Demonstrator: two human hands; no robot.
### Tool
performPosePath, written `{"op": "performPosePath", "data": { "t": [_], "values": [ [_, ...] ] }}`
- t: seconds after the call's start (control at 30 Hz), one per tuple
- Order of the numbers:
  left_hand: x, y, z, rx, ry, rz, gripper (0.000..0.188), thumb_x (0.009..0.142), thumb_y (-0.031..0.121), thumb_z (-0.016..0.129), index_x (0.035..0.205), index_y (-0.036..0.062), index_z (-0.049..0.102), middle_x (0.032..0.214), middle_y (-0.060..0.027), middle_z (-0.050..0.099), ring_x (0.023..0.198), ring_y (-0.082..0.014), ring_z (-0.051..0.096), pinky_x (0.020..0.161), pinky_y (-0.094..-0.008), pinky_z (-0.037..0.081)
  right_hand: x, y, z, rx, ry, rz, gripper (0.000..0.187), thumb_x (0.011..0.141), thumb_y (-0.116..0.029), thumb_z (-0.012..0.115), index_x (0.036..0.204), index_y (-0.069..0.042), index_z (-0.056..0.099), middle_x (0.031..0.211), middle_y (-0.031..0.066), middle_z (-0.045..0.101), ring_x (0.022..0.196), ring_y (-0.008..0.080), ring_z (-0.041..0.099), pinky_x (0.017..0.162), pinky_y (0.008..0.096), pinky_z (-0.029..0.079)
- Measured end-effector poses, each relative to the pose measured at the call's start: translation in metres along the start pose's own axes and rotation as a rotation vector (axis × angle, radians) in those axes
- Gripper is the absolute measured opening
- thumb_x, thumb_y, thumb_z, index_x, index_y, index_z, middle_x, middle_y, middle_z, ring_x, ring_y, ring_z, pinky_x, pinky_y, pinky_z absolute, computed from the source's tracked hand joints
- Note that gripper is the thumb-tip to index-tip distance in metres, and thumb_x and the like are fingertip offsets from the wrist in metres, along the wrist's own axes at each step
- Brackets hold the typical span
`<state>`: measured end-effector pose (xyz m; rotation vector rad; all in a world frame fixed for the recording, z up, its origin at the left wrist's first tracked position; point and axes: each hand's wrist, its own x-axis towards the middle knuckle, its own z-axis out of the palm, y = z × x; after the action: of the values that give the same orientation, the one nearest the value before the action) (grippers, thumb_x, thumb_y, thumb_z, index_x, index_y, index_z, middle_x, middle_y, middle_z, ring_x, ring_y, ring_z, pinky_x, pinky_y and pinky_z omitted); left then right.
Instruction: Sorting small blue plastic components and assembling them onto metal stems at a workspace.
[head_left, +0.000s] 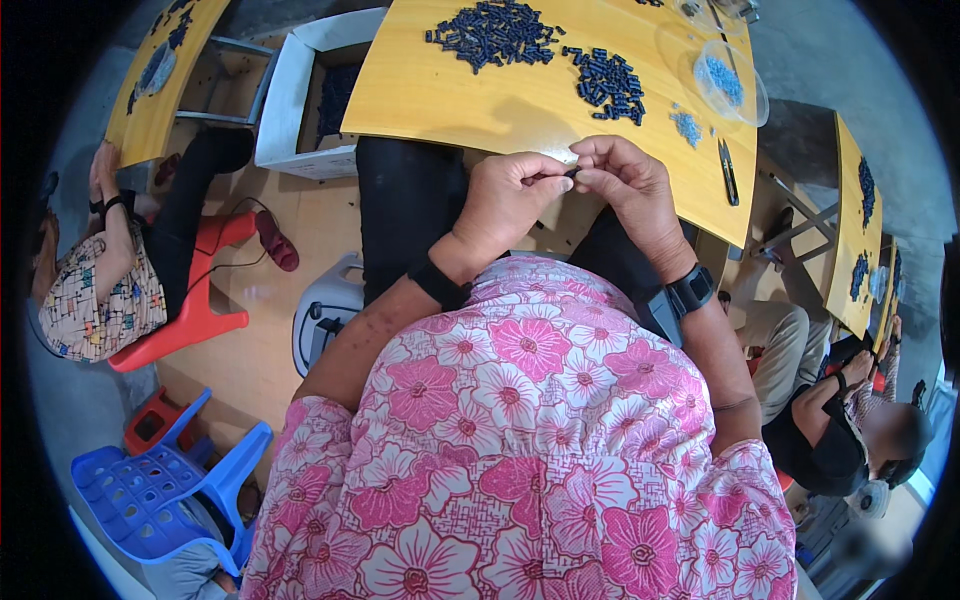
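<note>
At the front edge of the yellow table (450,105), my left hand (508,203) and my right hand (632,192) meet with fingertips pinched. Between them is a small black piece (571,173), mostly covered by the fingers; its exact kind is hidden. Beyond my hands lie a large pile of short dark cylindrical pieces (492,36) and a smaller pile of similar dark pieces (606,86). Right of these are a few loose light-blue bits (687,127) and a clear plastic tub (757,98) with more blue bits inside. Black thread snips (728,172) rest near the table's right edge.
A white box (292,92) with dark pieces inside stands left of the table. Co-workers sit at the left (100,290) and right (830,420), by other yellow tables. A blue plastic chair (150,495) and a red chair (205,300) are on the left floor.
</note>
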<state>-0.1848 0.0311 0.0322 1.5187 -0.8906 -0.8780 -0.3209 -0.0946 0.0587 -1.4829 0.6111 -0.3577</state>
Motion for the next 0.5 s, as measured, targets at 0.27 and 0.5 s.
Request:
{"op": "performPosePath", "data": {
  "t": [0.27, 0.5],
  "values": [
    [0.0040, -0.0063, -0.0011, -0.190, -0.007, -0.068, 0.016, 0.089, 0.006, 0.064, 0.102, -0.0023, 0.069, 0.084, -0.0025, 0.069, 0.071, -0.0055, 0.061, 0.066, -0.0194, 0.050, 0.0027, 0.0061, 0.0020, -0.029, 0.009, -0.058, 0.021, 0.087, 0.002, 0.060, 0.106, 0.000, 0.070, 0.095, 0.0049, 0.064, 0.082, 0.0100, 0.063, 0.082, 0.0230, 0.049],
    [0.0036, -0.0063, -0.0038, -0.185, -0.032, -0.065, 0.017, 0.091, 0.005, 0.062, 0.104, -0.0039, 0.068, 0.086, -0.0049, 0.069, 0.073, -0.0066, 0.061, 0.068, -0.0199, 0.050, 0.0047, 0.0067, 0.0033, -0.048, 0.027, -0.061, 0.022, 0.087, 0.003, 0.059, 0.105, -0.001, 0.071, 0.095, 0.0057, 0.063, 0.080, 0.0102, 0.064, 0.081, 0.0234, 0.050]
  ]
}}
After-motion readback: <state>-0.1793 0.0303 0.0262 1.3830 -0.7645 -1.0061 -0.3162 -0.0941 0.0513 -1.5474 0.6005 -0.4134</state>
